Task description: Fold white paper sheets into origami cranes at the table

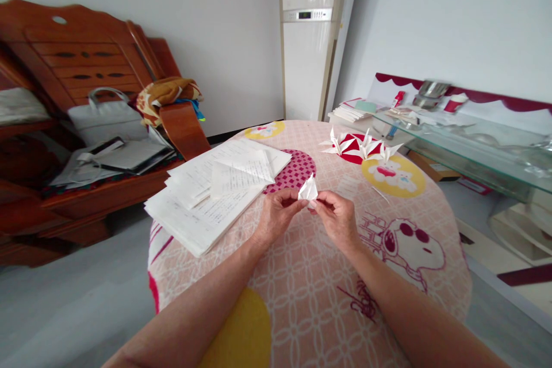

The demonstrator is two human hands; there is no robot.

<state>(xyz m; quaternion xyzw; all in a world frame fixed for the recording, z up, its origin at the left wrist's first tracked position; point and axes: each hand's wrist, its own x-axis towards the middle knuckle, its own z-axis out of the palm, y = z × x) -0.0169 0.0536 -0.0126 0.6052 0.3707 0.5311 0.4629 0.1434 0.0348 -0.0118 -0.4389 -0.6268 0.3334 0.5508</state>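
Note:
A small folded piece of white paper (pixel 308 188) is held up just above a round table with a patterned cloth (pixel 310 293). My left hand (pixel 276 215) pinches its left side with curled fingers. Pressed to the right side of the paper, my right hand (pixel 338 215) grips it in the same way. Both hands hover near the middle of the table. A thick pile of printed white sheets (pixel 215 190) lies to the left of my hands. Three folded white paper cranes (pixel 362 146) sit at the far side of the table.
A wooden sofa (pixel 77 103) with a grey bag (pixel 103 118), papers and a blanket stands at the left. A tall white air conditioner (pixel 308 34) fills the back corner. A glass shelf (pixel 466 138) with a metal bowl and small items runs along the right.

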